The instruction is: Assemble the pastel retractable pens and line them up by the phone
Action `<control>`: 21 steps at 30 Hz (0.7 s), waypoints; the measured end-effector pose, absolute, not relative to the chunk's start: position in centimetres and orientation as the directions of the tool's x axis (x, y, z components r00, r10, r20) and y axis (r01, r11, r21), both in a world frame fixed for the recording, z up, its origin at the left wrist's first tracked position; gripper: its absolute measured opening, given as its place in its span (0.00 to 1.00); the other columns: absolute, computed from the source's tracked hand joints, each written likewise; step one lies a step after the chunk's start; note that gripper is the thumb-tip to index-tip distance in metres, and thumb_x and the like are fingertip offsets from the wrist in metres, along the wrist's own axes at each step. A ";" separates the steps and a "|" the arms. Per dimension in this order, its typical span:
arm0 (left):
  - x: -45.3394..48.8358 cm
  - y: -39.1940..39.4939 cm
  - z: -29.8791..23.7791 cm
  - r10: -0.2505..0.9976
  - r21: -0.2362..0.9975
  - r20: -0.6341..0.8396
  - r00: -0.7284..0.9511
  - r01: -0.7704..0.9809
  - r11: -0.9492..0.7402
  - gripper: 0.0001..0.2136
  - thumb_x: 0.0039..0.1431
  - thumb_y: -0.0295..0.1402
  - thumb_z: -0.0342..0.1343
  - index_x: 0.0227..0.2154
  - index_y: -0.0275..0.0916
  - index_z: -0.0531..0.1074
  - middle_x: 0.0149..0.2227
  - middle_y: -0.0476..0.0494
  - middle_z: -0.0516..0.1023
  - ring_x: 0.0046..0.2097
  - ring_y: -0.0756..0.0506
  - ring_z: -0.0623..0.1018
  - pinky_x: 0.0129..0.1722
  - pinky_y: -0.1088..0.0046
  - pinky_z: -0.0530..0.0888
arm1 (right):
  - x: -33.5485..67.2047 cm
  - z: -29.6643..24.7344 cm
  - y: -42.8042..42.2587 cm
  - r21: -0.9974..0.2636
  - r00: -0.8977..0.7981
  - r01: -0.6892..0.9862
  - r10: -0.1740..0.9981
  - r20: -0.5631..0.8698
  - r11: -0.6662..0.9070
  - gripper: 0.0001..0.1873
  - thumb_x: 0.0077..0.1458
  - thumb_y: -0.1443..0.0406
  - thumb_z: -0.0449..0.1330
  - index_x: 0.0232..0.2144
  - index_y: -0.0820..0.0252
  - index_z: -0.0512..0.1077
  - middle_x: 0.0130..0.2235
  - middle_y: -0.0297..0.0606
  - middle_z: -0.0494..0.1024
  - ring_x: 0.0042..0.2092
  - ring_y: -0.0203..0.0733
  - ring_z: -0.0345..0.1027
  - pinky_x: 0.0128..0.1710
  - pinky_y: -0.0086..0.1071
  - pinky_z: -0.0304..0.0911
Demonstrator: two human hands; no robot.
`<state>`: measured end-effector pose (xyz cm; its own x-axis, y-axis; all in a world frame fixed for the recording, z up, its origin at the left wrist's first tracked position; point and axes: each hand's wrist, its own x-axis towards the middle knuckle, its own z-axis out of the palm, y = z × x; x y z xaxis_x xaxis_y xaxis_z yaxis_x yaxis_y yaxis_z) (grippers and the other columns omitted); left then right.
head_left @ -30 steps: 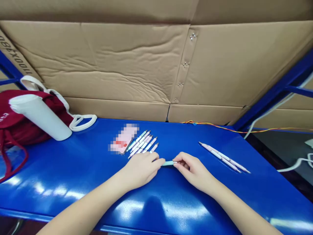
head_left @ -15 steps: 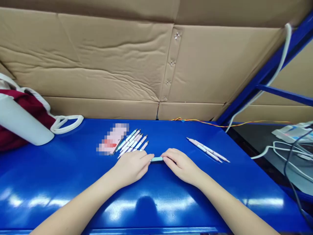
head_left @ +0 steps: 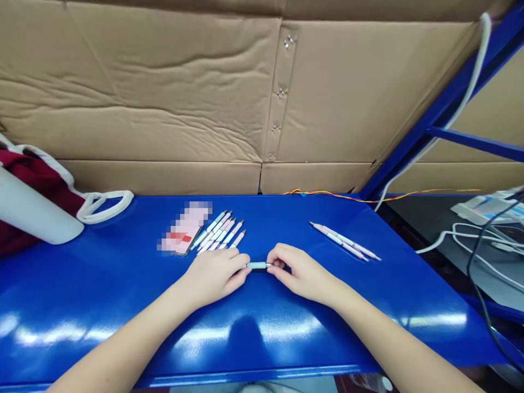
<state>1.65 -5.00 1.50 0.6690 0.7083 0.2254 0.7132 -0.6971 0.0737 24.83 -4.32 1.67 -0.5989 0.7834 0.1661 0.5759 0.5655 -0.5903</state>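
Between the left hand [head_left: 215, 275] and right hand [head_left: 301, 273], a teal pen [head_left: 257, 265] is pinched at both ends by their fingers, just above the blue table [head_left: 102, 284].

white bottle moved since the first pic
No, it only looks shifted left because the head view turned; the white bottle sits the same relative to the row of pens.

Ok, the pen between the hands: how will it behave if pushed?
Slim and round, the pen would probably roll on the glossy table if let go. Its barrel looks rigid, so it should stay stiff, and it is likely light.
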 end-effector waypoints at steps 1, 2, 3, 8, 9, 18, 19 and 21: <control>1.6 -5.0 1.5 0.710 0.084 0.225 0.668 0.713 -0.697 0.11 0.64 0.37 0.43 0.37 0.42 0.71 0.30 0.49 0.73 0.31 0.49 0.74 0.29 0.76 0.66 | 24.8 1.7 -4.4 -0.593 -0.590 0.573 0.787 0.181 0.566 0.03 0.57 0.66 0.56 0.33 0.59 0.69 0.33 0.36 0.72 0.34 0.37 0.66 0.35 0.30 0.61; 1.5 -4.9 1.6 0.711 0.093 0.225 0.666 0.712 -0.696 0.11 0.64 0.37 0.43 0.37 0.42 0.71 0.30 0.48 0.73 0.32 0.49 0.74 0.30 0.75 0.66 | 24.7 1.8 -4.4 -0.594 -0.587 0.570 0.787 0.189 0.568 0.04 0.57 0.65 0.56 0.34 0.59 0.69 0.33 0.36 0.72 0.34 0.37 0.66 0.35 0.30 0.61; 1.5 -4.9 1.6 0.712 0.099 0.224 0.665 0.711 -0.696 0.11 0.64 0.37 0.43 0.37 0.41 0.71 0.30 0.48 0.73 0.32 0.49 0.74 0.31 0.75 0.67 | 24.7 1.8 -4.4 -0.591 -0.588 0.568 0.785 0.195 0.573 0.05 0.58 0.65 0.55 0.35 0.59 0.70 0.33 0.36 0.73 0.34 0.37 0.66 0.36 0.30 0.61; 1.4 -4.7 1.7 0.711 0.116 0.190 0.677 0.703 -0.701 0.13 0.66 0.37 0.42 0.38 0.41 0.70 0.31 0.47 0.74 0.34 0.47 0.74 0.33 0.73 0.68 | 24.5 1.6 -4.4 -0.569 -0.573 0.569 0.783 0.243 0.593 0.06 0.59 0.66 0.54 0.32 0.59 0.70 0.30 0.36 0.73 0.33 0.38 0.66 0.36 0.32 0.60; 1.4 -4.8 1.7 0.713 0.123 0.183 0.677 0.704 -0.700 0.13 0.66 0.37 0.41 0.39 0.41 0.70 0.32 0.47 0.74 0.34 0.47 0.74 0.33 0.73 0.68 | 24.4 1.5 -4.4 -0.576 -0.560 0.567 0.789 0.255 0.589 0.04 0.58 0.67 0.54 0.32 0.59 0.69 0.30 0.35 0.73 0.33 0.37 0.66 0.36 0.31 0.60; 1.5 -5.1 1.9 0.748 0.183 0.144 0.647 0.726 -0.663 0.14 0.66 0.38 0.41 0.38 0.41 0.71 0.33 0.47 0.77 0.36 0.46 0.76 0.36 0.72 0.69 | 24.3 1.4 -4.5 -0.610 -0.571 0.562 0.796 0.202 0.558 0.09 0.61 0.66 0.51 0.30 0.59 0.69 0.30 0.35 0.74 0.33 0.37 0.66 0.37 0.32 0.60; 1.6 -5.1 1.9 0.748 0.184 0.142 0.648 0.726 -0.663 0.14 0.66 0.38 0.41 0.38 0.42 0.71 0.33 0.47 0.77 0.36 0.46 0.76 0.36 0.72 0.69 | 24.3 1.4 -4.5 -0.636 -0.563 0.551 0.803 0.195 0.540 0.08 0.60 0.66 0.52 0.30 0.59 0.69 0.30 0.34 0.73 0.33 0.36 0.66 0.36 0.31 0.60; 1.6 -5.1 1.9 0.744 0.185 0.145 0.653 0.721 -0.668 0.13 0.66 0.38 0.41 0.38 0.42 0.71 0.33 0.47 0.77 0.36 0.46 0.76 0.36 0.72 0.70 | 24.2 1.3 -4.6 -0.713 -0.534 0.510 0.827 0.176 0.481 0.02 0.57 0.66 0.54 0.33 0.59 0.67 0.32 0.34 0.72 0.31 0.35 0.64 0.33 0.29 0.61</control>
<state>1.58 -5.08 1.94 0.6526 0.7437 0.1448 0.7205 -0.6683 0.1850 24.21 -4.61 1.35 -0.5337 0.8271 0.1762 0.5098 0.4810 -0.7133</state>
